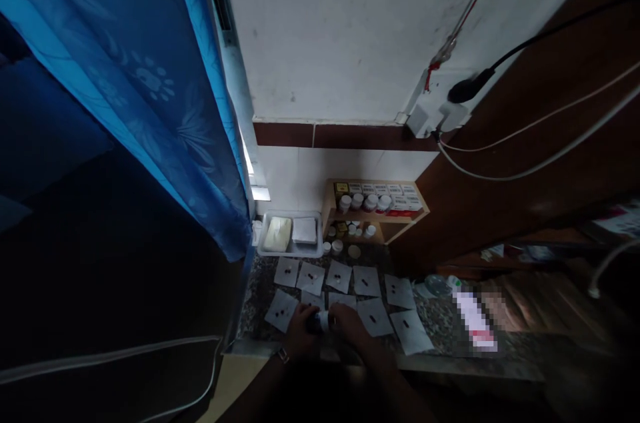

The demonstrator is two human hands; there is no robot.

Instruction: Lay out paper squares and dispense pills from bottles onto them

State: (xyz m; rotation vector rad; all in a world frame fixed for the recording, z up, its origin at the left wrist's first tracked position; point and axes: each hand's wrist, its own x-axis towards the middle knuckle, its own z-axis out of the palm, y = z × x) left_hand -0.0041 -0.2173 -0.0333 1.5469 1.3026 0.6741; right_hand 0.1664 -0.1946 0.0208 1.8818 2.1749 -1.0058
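Note:
My left hand, with a watch or bracelet at its wrist, is closed round a small dark bottle with a white top. At the bottle's white end, the fingers of my right hand are pressed together against it. Both hands are over the front of the speckled counter. Around and behind them, several white paper squares lie in two rows, with small dark pills or capsules on them. Some squares are partly hidden by my hands.
Behind the papers are a clear tray with folded packets, a wooden shelf of boxes and white bottles, and a round lid. A blue curtain hangs left; cables run from a wall socket at the right.

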